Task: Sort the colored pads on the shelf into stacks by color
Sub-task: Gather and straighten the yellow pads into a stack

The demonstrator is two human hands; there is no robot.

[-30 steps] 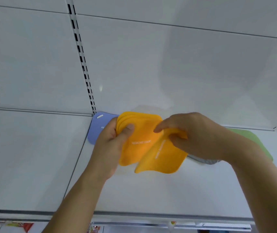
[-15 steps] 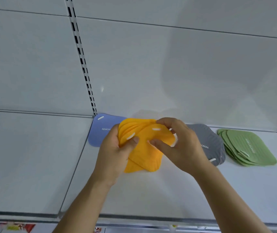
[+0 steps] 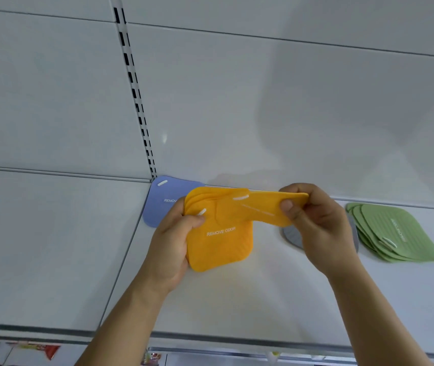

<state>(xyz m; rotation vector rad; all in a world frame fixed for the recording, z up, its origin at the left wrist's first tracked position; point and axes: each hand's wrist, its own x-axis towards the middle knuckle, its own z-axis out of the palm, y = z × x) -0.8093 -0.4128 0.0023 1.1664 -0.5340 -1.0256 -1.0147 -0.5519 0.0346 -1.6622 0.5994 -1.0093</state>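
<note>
My left hand [image 3: 175,240] grips a stack of several orange pads [image 3: 219,247] above the white shelf [image 3: 237,307], thumb on top near a white slot. My right hand [image 3: 316,220] pinches one orange pad [image 3: 266,207] by its right edge, stretched flat and level across the top of the stack. A blue pad [image 3: 165,199] lies flat at the back left, partly behind the orange stack. Grey pads [image 3: 293,237] lie behind my right hand, mostly hidden. A fanned stack of green pads [image 3: 395,231] lies at the right.
The white back panel [image 3: 237,101] has a slotted upright [image 3: 136,101]. A neighbouring shelf section [image 3: 52,247] lies to the left. The shelf's front rail [image 3: 210,339] runs below my arms, with coloured packaging [image 3: 33,350] showing beneath it.
My right hand moved right and up, pulling one orange pad out sideways off the top of the stack. The left hand kept hold of the stack.
</note>
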